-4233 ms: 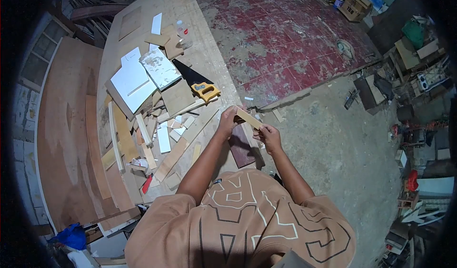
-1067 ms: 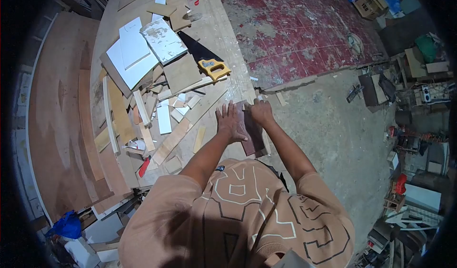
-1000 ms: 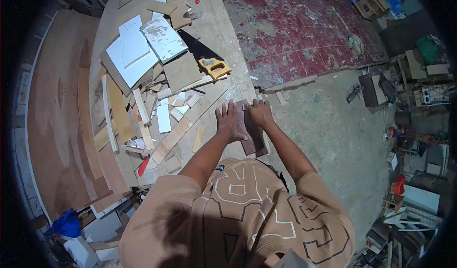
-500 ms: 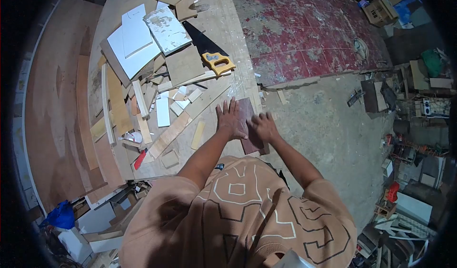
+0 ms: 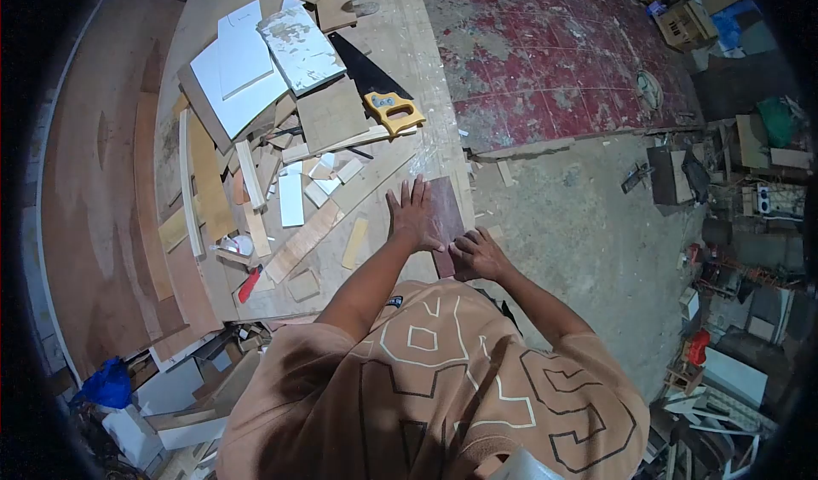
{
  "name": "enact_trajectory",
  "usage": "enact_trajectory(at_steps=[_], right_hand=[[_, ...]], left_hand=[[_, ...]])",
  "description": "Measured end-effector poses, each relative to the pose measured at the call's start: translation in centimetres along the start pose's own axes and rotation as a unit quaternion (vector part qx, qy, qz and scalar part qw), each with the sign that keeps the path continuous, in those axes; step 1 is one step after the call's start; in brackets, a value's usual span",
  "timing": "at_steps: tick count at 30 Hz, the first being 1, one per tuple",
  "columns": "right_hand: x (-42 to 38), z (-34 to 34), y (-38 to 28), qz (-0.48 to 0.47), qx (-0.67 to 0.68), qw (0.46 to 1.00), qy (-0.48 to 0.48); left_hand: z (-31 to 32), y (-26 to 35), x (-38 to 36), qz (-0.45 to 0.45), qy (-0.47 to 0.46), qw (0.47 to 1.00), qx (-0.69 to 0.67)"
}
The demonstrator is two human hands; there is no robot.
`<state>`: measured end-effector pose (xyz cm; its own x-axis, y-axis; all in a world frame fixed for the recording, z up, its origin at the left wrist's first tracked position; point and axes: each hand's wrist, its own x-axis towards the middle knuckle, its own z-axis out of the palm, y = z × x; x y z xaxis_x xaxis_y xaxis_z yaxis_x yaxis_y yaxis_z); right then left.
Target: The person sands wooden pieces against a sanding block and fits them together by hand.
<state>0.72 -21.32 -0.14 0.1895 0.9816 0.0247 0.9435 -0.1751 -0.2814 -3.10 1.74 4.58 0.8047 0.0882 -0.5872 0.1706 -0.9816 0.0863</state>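
Note:
A reddish-brown wooden board (image 5: 446,205) lies along the right edge of the workbench (image 5: 396,169), close to my body. My left hand (image 5: 412,222) rests flat on the board's left side, its fingers spread and pointing away from me. At the board's right edge, near its close end, is my right hand (image 5: 479,254) with its fingers curled in. Whatever may be inside those fingers is hidden from this angle.
A handsaw with a yellow handle (image 5: 394,113) lies farther up the bench beside a paint-stained white panel (image 5: 302,49). Several wood offcuts and a red-handled tool (image 5: 250,284) are scattered to the left. Concrete floor (image 5: 562,224) lies right of the bench.
My right hand has slid toward my body along the board's right edge. My left hand stays in place on the board.

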Motion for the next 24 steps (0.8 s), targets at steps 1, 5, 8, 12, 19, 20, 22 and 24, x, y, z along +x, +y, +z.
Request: enact_trajectory(at_steps=[1, 5, 8, 12, 19, 20, 22, 24], right_hand=[[0.3, 0.1, 0.6, -0.010, 0.004, 1.000, 0.000], [6.1, -0.4, 4.3, 0.039, -0.030, 0.998, 0.026], [10.4, -1.9, 5.9, 0.119, -0.094, 0.988, 0.005], [9.0, -2.7, 5.6, 0.079, -0.094, 0.990, 0.066], [0.9, 0.0, -0.1, 0.007, -0.015, 1.000, -0.022], [1.3, 0.1, 0.5, 0.005, -0.009, 1.000, -0.021], [4.6, 0.2, 2.8, 0.038, -0.024, 0.999, 0.002], [7.9, 0.0, 4.8, 0.073, -0.041, 0.996, 0.027]], left_hand=[[0.0, -0.1, 0.0, 0.004, 0.010, 1.000, -0.007], [0.2, 0.0, 0.0, 0.006, 0.016, 1.000, -0.002], [0.0, 0.2, 0.0, 0.006, 0.021, 1.000, -0.006], [0.0, 0.1, -0.1, 0.003, 0.008, 1.000, 0.010], [0.0, -0.2, -0.2, 0.012, 0.014, 1.000, -0.019], [0.1, -0.2, -0.1, 0.010, 0.014, 1.000, -0.020], [0.4, -0.2, -0.1, 0.013, 0.022, 0.999, -0.020], [0.4, -0.1, -0.2, 0.011, 0.031, 0.999, -0.029]])
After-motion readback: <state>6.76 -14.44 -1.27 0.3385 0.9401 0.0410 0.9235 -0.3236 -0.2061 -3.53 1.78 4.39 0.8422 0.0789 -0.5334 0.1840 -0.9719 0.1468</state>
